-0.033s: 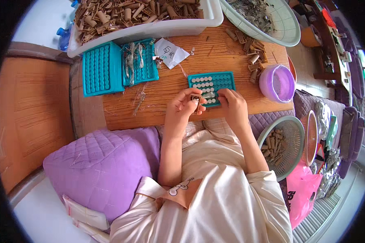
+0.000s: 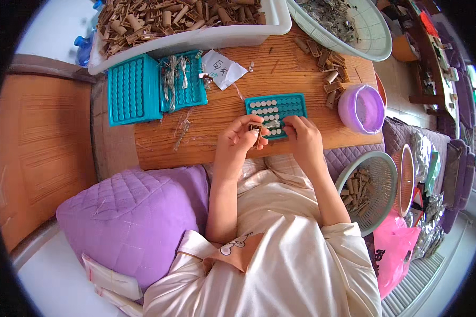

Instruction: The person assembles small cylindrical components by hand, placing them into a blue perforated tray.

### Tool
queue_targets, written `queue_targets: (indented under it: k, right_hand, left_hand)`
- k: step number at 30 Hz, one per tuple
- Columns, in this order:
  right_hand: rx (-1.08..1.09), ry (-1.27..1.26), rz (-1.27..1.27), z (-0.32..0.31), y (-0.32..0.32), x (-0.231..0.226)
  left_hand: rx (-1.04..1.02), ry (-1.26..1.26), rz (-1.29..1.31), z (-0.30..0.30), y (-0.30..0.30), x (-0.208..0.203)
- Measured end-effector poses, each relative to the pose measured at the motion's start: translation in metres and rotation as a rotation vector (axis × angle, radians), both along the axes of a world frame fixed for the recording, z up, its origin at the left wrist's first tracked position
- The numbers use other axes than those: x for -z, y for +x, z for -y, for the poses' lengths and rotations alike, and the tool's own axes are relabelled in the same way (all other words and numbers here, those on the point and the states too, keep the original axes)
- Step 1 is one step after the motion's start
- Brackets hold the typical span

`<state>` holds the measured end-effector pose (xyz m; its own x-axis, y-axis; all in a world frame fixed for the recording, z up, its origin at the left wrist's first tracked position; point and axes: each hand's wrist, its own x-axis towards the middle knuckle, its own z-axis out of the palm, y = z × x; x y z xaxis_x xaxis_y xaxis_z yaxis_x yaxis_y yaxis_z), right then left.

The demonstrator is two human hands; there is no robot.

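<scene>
My left hand [image 2: 238, 140] is closed around a small brown plastic housing [image 2: 256, 138], its open side facing up with pale bits inside. A shallow teal tray [image 2: 303, 99] with rows of round cells lies just beyond my hands, and white discs [image 2: 269, 103] fill the cells on its left side. A small bundle of clear and silvery strands [image 2: 272, 124] rests on the tray near the housing. Over the tray's near right corner, my right hand [image 2: 308, 138] has its fingers pinched together; whatever is between them is too small to make out.
A white bin [image 2: 195, 42] of brown housings stands at the back left. Stacked teal trays [image 2: 134, 90], a tray of wire bundles [image 2: 198, 95] and a paper slip [image 2: 223, 71] lie left. Loose housings [image 2: 330, 76], a purple bowl [image 2: 349, 111] and a basket [image 2: 391, 179] are right.
</scene>
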<state>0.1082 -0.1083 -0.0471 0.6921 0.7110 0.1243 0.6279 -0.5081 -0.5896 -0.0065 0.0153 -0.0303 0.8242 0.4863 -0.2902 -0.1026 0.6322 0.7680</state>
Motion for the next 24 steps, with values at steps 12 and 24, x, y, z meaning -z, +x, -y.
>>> queue_targets:
  k: [12,24]
  right_hand:
    - [-0.024,0.175,-0.094,-0.004,0.000,-0.023]
    - [-0.331,0.384,0.171,-0.016,-0.022,-0.061]
  left_hand:
    - [0.060,0.052,0.026,0.004,0.001,-0.001]
    - [0.180,0.066,0.049,0.009,-0.004,-0.006]
